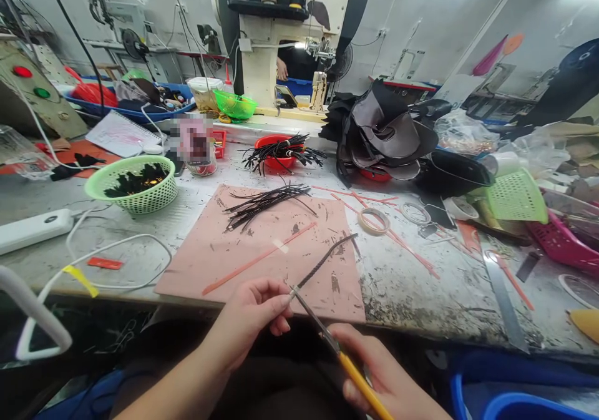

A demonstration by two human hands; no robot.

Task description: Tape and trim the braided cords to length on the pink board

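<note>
The left hand [250, 314] has a fine grip, thumb and index finger pressed together on the near end of a dark braided cord [322, 261], with no gap to spare. The right hand [374, 361] curls round the handles of yellow-handled scissors [362, 385], whose tips reach those fingertips; whether the blades bite the cord, I cannot tell. The cord lies over the near right part of the pink mat [219, 245], its far end by the mat's right edge. For a clean trim, I'd keep the pinch just behind the cutting point, turn the tips away from the skin and nip little by little, so the braid stays whole. On the mat, a coral strip [250, 264] lies slantwise left of the cord, and a bundle of dark strips [269, 205] rests at the far edge. Beyond the mat, a red bowl [276, 164] stands on the desk [412, 289]; a green basket [150, 205] stands to its left.
</note>
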